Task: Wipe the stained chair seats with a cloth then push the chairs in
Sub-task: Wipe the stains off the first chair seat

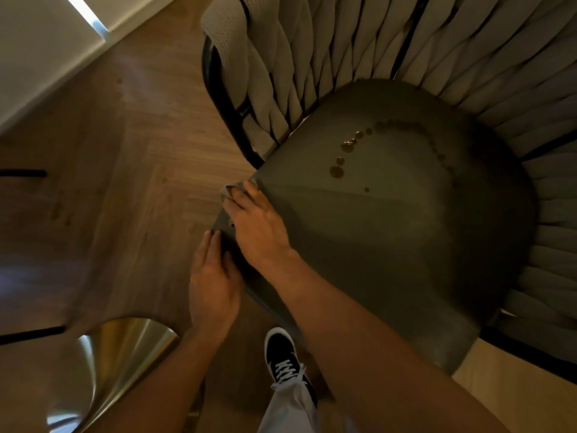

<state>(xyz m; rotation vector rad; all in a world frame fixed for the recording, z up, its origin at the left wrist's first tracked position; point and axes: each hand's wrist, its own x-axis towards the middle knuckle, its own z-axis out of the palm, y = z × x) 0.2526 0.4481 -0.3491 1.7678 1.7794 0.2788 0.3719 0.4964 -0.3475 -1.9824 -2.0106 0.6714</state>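
grey cloth (227,191) under right hand (256,226) at seat (390,232) edge.

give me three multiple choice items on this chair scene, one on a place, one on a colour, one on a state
1. Where is the cloth?
A. on the seat's back centre
B. at the seat's left front corner, under the right hand
C. on the floor

2. What colour are the stains?
A. brown
B. white
C. blue

3. What state is the chair seat in?
A. wiped clean
B. covered by a cushion
C. still spotted with droplets

Answers: 1 B, grey cloth peeks out beneath the fingers; 2 A, the drops look brown; 3 C, a curved trail of drops remains.
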